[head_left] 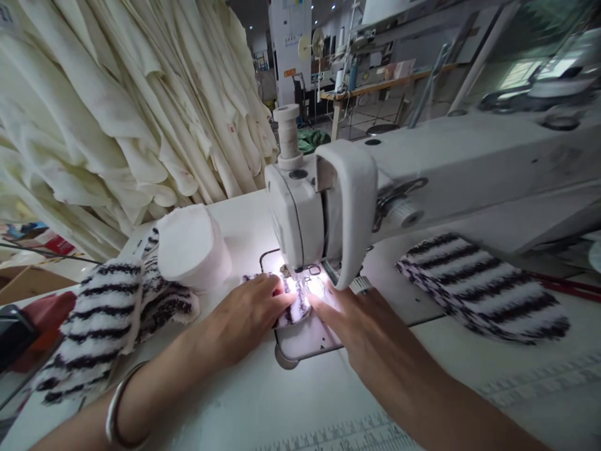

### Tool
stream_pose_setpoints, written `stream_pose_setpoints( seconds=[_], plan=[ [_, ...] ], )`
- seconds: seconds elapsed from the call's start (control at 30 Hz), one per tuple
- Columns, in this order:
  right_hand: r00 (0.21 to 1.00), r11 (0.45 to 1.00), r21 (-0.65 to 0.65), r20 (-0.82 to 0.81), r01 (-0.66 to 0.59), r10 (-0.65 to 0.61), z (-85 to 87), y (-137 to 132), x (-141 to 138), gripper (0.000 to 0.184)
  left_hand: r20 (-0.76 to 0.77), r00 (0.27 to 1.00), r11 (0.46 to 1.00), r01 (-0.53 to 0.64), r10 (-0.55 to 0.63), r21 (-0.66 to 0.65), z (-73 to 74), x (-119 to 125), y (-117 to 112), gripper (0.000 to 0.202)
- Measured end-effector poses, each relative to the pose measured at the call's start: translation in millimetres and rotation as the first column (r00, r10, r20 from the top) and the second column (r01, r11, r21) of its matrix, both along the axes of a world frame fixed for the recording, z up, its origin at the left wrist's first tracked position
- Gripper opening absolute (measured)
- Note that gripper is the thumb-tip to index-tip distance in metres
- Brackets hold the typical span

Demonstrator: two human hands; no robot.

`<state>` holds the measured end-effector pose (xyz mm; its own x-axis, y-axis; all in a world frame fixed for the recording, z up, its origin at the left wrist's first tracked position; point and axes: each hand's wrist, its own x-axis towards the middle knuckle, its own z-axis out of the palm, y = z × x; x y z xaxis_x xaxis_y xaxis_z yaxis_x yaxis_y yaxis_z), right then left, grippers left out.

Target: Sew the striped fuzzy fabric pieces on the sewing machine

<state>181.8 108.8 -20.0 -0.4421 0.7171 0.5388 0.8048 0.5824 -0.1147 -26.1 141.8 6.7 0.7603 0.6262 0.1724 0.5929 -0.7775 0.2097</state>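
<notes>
Under needle: striped fabric piece (295, 308) pinned between left hand (251, 307), right hand (357, 319)

Both the left hand (248, 307) and right hand (361, 319) press a striped fabric piece (293, 310) flat under the sewing machine (323, 207), with striped pieces (107, 319) piled left of it.

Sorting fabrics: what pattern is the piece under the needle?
Black-and-white striped piece, head view.

Printed ruler markings (350, 433) run along the sewing table's (263, 401) near edge; their numbers are too blurred to read.
</notes>
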Motion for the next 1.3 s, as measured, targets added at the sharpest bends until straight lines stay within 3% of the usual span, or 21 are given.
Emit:
stream_pose_setpoints(
  seconds=[0.13, 0.27, 0.37, 0.47, 0.53, 0.67, 0.8, 0.93, 1.0, 1.13, 1.3],
  plan=[
    [0.997, 0.98, 0.181, -0.003, 0.081, -0.082, -10.5, -24, -21, 0.05, 0.018, 0.996, 0.996, 0.091, -0.091, -0.013, 5.2, 0, 9, 0.02],
    [0.99, 0.987, 0.081, 0.007, 0.137, -0.138, -23.6, -38, -33, 0.049, 0.077, 0.983, 0.983, 0.171, -0.166, -0.066, 5.9, -9, 13, 0.024],
    [0.992, 0.986, 0.114, 0.019, 0.121, -0.124, -30.1, -36, -25, 0.049, 0.105, 0.983, 0.987, 0.158, -0.153, -0.041, 1.4, -14, 10, 0.022],
    [0.997, 0.99, 0.128, 0.036, 0.057, -0.062, -29.2, -28, -10, 0.051, 0.106, 0.988, 0.993, 0.113, -0.111, -0.015, -2.9, -12, 2, 0.021],
    [0.998, 0.998, 0.061, 0.056, 0.0, -0.003, -24.8, -21, -3, 0.05, 0.096, 0.993, 0.997, 0.068, -0.065, -0.025, -4.3, -6, -3, 0.021],
    [0.997, 0.997, 0.066, 0.064, -0.048, 0.044, -19.4, -18, -8, 0.05, 0.095, 0.995, 1.0, -0.02, 0.022, -0.015, -4.5, 3, -9, 0.02],
    [0.998, 0.998, 0.058, 0.056, 0.016, -0.019, -29.9, -32, -22, 0.05, 0.148, 0.988, 0.995, 0.044, -0.03, -0.089, -0.8, 0, -9, 0.025],
    [0.997, 0.997, 0.077, 0.076, -0.001, -0.005, -41.7, -37, -14, 0.051, 0.155, 0.986, 0.986, 0.081, -0.058, -0.146, -0.5, -8, -11, 0.023],
    [0.998, 0.998, 0.049, 0.059, -0.033, 0.03, -38.4, -32, -6, 0.05, 0.177, 0.984, 0.992, 0.039, -0.018, -0.117, -4.9, -6, -16, 0.02],
    [0.997, 0.987, -0.143, -0.009, -0.076, 0.075, -15.2, -11, 3, 0.041, 0.224, 0.968, 0.993, -0.114, 0.117, -0.026, -16.2, 11, -30, 0.02],
    [0.996, 0.971, -0.224, -0.046, -0.085, 0.076, 3.4, 6, 8, 0.04, 0.194, 0.954, 0.961, -0.254, 0.23, 0.11, -20.8, 33, -38, 0.018]
  ],
)
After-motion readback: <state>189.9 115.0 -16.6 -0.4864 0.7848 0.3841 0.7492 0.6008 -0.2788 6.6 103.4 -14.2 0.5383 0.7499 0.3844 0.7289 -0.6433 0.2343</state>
